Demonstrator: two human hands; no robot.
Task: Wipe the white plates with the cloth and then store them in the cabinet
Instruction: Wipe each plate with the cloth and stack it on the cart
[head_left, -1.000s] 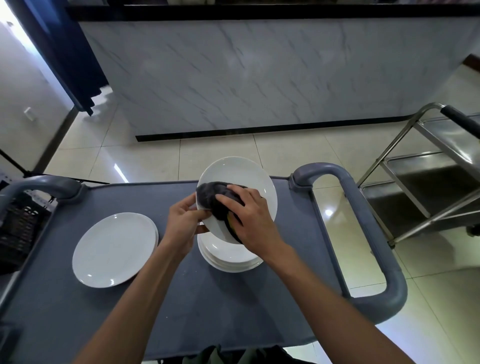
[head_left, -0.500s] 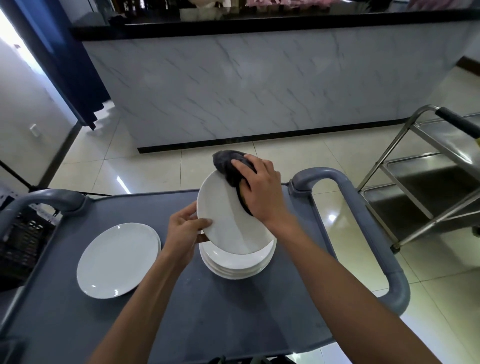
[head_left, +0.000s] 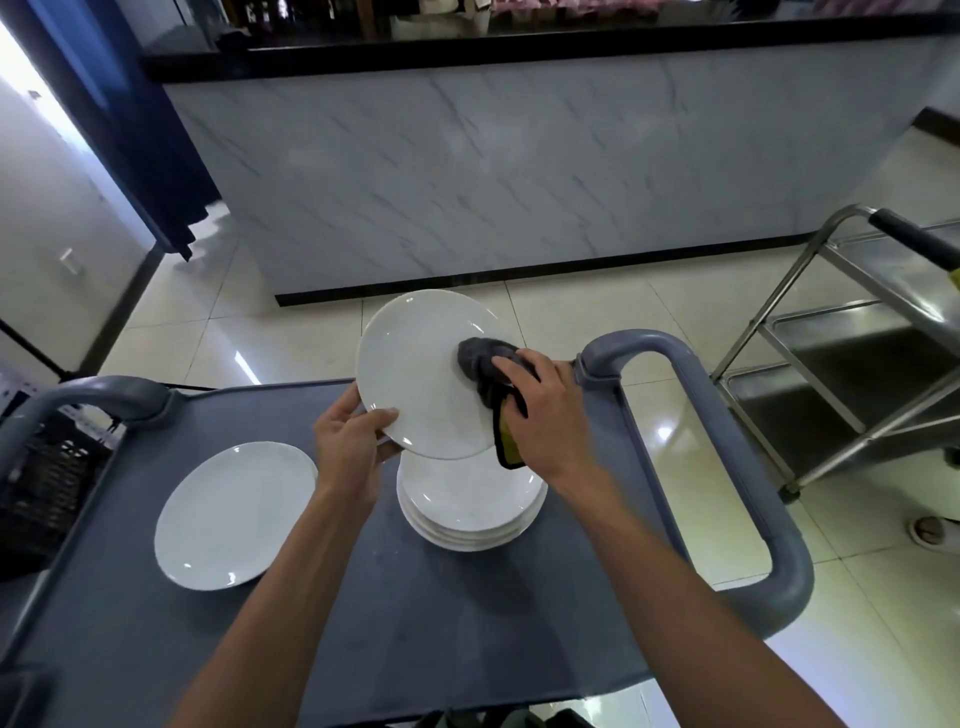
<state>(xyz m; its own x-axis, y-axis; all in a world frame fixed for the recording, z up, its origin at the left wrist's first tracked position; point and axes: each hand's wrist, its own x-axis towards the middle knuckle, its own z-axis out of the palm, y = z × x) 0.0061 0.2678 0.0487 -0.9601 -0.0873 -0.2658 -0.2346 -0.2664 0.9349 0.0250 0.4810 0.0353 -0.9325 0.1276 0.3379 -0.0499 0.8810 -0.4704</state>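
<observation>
A white plate (head_left: 415, 369) is held tilted above the grey cart top (head_left: 395, 613). My left hand (head_left: 350, 447) pinches its lower left rim, thumb on the face. My right hand (head_left: 545, 415) grips a dark grey cloth (head_left: 480, 358) with a yellow edge and presses it against the plate's right side. Directly below lies a stack of white plates (head_left: 467, 512). A single white plate (head_left: 234, 514) lies flat on the cart to the left.
The cart has thick grey handles, one at the right (head_left: 727, 441) and one at the left (head_left: 78, 400). A steel trolley (head_left: 857, 364) stands to the right. A marble-fronted counter (head_left: 519, 171) rises ahead. A black crate (head_left: 36, 483) sits at the left.
The plate has been lifted higher and tilted more toward me. My right hand slid the cloth from the plate's middle to its top edge, then down its right side.
</observation>
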